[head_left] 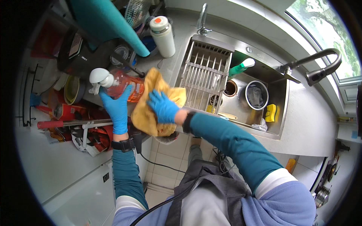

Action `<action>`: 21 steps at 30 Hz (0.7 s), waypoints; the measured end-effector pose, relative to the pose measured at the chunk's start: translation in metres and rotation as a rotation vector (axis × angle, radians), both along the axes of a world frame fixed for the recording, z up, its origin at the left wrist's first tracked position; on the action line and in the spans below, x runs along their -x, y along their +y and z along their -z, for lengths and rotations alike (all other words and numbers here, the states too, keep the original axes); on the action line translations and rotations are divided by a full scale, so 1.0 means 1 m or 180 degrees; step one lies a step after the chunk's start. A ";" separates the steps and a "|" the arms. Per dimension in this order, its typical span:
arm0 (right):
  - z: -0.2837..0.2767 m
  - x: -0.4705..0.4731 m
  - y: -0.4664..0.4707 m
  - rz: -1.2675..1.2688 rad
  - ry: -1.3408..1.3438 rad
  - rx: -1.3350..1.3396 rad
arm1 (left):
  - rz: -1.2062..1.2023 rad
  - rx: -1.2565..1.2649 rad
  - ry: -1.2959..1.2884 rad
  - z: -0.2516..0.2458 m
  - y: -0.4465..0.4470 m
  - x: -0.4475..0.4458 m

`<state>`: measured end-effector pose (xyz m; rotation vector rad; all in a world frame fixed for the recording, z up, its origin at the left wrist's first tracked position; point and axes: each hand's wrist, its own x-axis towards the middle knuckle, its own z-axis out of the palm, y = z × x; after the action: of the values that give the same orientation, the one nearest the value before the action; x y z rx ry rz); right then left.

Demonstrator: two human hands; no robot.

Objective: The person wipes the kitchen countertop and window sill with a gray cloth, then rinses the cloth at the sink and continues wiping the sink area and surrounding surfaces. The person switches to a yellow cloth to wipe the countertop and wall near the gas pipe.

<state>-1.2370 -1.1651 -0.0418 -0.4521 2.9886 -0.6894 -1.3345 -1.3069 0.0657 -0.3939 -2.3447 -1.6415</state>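
My left hand, in a blue glove, grips a clear plastic bottle of reddish-orange liquid. The bottle lies tilted, its white pump or spray head pointing left. A yellow cloth is draped against the bottle's base end. My gloved right hand presses on that cloth with its fingers spread over it; whether the fingers pinch the fabric is hard to see. The cloth hides the bottle's right end.
A stainless sink with a drying rack lies to the right. It holds a metal pot, a yellow sponge and a green bottle. A white thermos stands behind. A cable hangs below my arms.
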 end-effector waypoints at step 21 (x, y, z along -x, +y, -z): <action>-0.029 -0.391 0.169 0.1148 -0.0360 0.0088 | 0.2275 0.2317 0.0680 0.072 0.056 -0.146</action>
<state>-0.8457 -0.9957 -0.0131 0.1286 2.9808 -0.7496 -1.1886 -1.2504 -0.0061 -1.5996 -2.7072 -0.7718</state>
